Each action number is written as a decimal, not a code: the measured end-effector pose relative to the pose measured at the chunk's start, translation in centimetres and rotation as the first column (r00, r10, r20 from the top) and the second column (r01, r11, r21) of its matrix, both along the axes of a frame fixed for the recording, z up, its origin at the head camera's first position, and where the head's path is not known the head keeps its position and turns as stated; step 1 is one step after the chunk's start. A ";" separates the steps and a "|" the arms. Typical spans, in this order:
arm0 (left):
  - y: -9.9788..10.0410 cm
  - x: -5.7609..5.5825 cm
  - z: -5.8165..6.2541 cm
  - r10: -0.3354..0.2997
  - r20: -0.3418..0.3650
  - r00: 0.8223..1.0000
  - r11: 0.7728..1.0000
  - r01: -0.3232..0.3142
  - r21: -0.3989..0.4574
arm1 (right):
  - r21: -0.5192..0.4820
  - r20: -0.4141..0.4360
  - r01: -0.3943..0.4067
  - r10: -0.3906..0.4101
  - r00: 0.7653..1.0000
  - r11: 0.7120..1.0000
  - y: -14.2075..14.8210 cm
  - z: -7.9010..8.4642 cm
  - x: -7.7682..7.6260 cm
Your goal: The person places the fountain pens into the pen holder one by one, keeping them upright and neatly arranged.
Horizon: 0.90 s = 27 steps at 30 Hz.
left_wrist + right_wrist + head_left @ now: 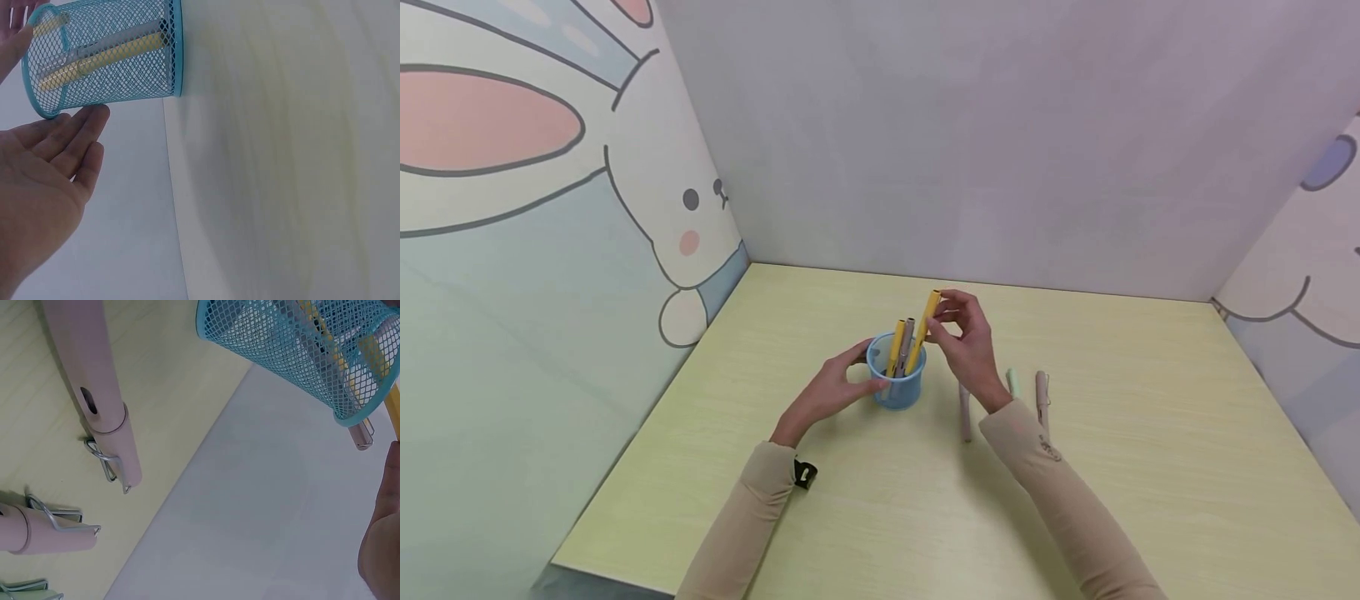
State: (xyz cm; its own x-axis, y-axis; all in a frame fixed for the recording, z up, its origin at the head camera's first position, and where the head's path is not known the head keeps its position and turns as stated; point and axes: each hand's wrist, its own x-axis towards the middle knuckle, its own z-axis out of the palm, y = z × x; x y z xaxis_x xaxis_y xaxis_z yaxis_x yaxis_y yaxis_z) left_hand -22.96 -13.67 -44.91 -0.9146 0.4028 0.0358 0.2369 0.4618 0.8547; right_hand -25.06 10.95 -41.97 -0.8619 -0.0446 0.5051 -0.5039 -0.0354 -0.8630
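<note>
A light blue mesh pen cup point(897, 392) stands upright on the table. My left hand point(833, 390) holds it near the rim, thumb on the near side and fingers on the far side. With thumb and fingertips, my right hand point(970, 342) pinches a yellow pen point(923, 329), which slants with its lower end inside the cup. Another yellow pen point(895, 348) and a grey-mauve pen point(906, 342) stand in the cup. Through the mesh point(119, 81) in the left wrist view, their barrels show lengthwise.
To the right of the cup lie a mauve pen point(965, 414), a light green pen point(1013, 382) partly behind the right wrist, and a pinkish pen point(1042, 396) with a wire clip. A black buckle-like piece point(806, 475) sits at the left cuff. A grey wall point(970, 150) rises behind the table.
</note>
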 end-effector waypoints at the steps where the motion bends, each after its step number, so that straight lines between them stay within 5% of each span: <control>1: 0.0 0.0 0.0 0.002 0.003 1.000 1.000 -0.002 -0.001 | 0.000 0.001 -0.003 0.003 1.000 1.000 0.0 -0.1 0.0; 27: 0.0 0.1 0.0 0.001 -0.009 1.000 1.000 -0.001 -0.008 | 0.012 0.029 -0.023 0.023 0.999 1.000 0.9 -1.3 0.5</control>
State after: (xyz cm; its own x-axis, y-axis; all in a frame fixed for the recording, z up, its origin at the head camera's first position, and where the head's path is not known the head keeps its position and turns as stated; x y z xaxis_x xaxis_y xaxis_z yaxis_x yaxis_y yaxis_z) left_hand -22.88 -13.71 -44.88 -0.9148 0.4019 0.0404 0.2436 0.4692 0.8488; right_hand -24.59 11.81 -43.31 -0.8746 -0.0706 0.4796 -0.4782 -0.0365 -0.8775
